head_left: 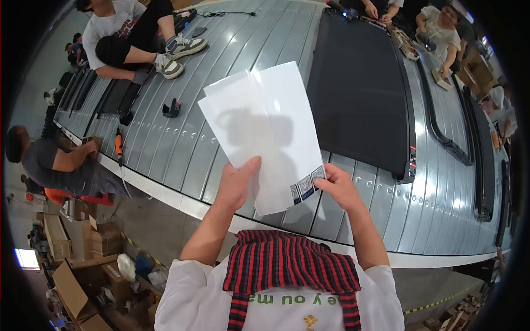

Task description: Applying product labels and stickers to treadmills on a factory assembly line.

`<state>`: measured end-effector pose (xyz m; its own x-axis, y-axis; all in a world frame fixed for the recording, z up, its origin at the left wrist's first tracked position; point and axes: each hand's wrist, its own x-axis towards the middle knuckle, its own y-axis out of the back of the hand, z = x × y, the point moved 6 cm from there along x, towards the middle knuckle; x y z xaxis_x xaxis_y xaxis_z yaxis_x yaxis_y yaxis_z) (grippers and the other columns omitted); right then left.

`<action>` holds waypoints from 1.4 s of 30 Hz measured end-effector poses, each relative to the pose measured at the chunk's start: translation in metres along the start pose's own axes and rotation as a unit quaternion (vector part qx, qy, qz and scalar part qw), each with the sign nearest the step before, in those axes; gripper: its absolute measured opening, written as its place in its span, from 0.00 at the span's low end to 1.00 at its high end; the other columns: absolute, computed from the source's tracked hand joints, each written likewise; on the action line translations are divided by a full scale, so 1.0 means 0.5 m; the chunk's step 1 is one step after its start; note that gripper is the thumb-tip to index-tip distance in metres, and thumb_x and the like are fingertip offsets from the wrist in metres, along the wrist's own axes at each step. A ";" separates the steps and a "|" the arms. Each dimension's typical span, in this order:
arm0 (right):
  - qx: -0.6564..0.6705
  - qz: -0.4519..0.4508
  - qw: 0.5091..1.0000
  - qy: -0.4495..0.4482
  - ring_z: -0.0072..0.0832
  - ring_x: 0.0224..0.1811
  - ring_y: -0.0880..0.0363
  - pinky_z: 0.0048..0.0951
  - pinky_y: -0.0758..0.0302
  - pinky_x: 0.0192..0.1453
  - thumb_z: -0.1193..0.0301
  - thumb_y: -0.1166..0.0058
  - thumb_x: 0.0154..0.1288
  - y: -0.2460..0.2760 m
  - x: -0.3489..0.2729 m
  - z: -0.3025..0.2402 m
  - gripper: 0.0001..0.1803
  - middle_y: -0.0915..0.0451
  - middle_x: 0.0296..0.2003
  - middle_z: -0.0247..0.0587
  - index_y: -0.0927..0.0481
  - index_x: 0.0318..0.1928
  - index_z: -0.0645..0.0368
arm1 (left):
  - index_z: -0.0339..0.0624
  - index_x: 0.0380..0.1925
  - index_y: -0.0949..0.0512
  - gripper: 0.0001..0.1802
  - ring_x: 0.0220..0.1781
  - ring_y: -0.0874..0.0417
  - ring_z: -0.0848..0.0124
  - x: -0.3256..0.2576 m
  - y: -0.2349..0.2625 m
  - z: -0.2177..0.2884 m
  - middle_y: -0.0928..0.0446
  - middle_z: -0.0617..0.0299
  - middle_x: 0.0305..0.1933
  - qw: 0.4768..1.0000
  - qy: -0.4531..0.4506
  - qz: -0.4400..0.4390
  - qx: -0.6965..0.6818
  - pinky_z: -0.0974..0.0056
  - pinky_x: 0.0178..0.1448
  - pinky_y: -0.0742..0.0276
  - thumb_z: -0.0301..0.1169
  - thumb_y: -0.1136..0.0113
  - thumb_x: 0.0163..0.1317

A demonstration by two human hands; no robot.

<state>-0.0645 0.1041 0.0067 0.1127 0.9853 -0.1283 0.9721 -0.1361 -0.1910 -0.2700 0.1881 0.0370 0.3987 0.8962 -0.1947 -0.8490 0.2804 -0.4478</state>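
A few white paper sheets (287,94), fanned slightly apart, are held up in front of me over the metal slatted table. My left hand (237,185) grips their lower left side, thumb on top. At the lower right corner, beside printed dark-blue and black square patches (306,189), my right hand (338,185) pinches the sheets between thumb and fingers. A dark shadow falls across the middle of the paper. Just beyond my right hand lies a long black panel (361,94) with a dark frame.
The slatted metal table (182,160) bears an orange-handled screwdriver (118,144), a small black part (172,108) and long black rails (441,132). One person (127,44) sits on it at the far left; others work around its edges. Cardboard boxes (105,243) stand on the floor, lower left.
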 end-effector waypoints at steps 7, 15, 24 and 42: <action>0.006 0.084 0.992 0.095 0.12 0.27 0.30 0.16 0.33 0.33 0.74 0.47 0.56 -0.133 0.053 -0.100 0.06 0.23 0.26 0.30 0.23 0.32 0.65 | 0.34 0.50 0.35 0.24 0.48 0.28 0.71 -0.037 0.096 0.063 0.29 0.59 0.47 0.999 0.023 -0.043 0.001 0.65 0.51 0.31 0.32 0.43 0.55; -0.523 0.224 0.716 0.405 0.28 0.34 0.27 0.25 0.30 0.38 0.76 0.42 0.45 -0.297 0.071 -0.218 0.14 0.26 0.32 0.38 0.26 0.37 0.63 | 0.36 0.51 0.35 0.22 0.49 0.28 0.70 -0.043 0.155 0.111 0.29 0.60 0.49 0.989 0.043 -0.102 -0.095 0.65 0.51 0.31 0.31 0.45 0.57; -0.308 0.022 0.926 0.215 0.23 0.24 0.29 0.23 0.30 0.31 0.72 0.42 0.45 -0.365 0.095 -0.090 0.13 0.26 0.24 0.38 0.26 0.33 0.63 | 0.35 0.45 0.29 0.18 0.43 0.25 0.73 -0.007 0.173 0.081 0.25 0.61 0.42 0.992 0.033 -0.123 0.018 0.65 0.48 0.29 0.33 0.47 0.57; -0.061 0.155 0.971 0.172 0.17 0.30 0.28 0.17 0.31 0.35 0.78 0.55 0.60 -0.429 0.085 -0.092 0.06 0.25 0.30 0.34 0.25 0.35 0.67 | 0.36 0.50 0.33 0.23 0.50 0.31 0.73 0.030 0.176 0.141 0.29 0.60 0.48 0.960 0.014 -0.279 0.010 0.66 0.54 0.35 0.36 0.45 0.57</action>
<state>-0.2586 0.1801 0.0869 0.4461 0.8775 0.1762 0.8949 -0.4398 -0.0758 -0.3633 0.2506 0.0563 0.8028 0.5943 0.0473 -0.5063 0.7215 -0.4722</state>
